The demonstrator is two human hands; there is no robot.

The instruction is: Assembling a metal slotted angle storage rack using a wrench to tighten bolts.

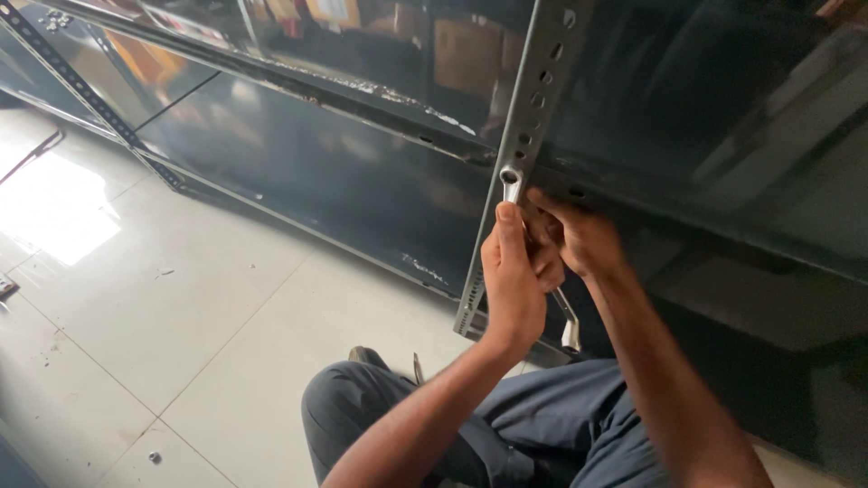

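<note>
Meanwhile, the left hand [514, 285] grips a silver wrench [512, 185], its ring end seated on a bolt at twelve o'clock on the slotted upright [541, 90]; the right hand [579, 237], at two o'clock, closes on another wrench [568, 323].

Daylight pools in blown-out glare on the pale floor tiles [63, 212] at far left, while the glossy dark shelf panels [344, 172] (mirror-like, reflecting blurred shapes) sit dim; the right edge falls into soft, murky shadow.
</note>
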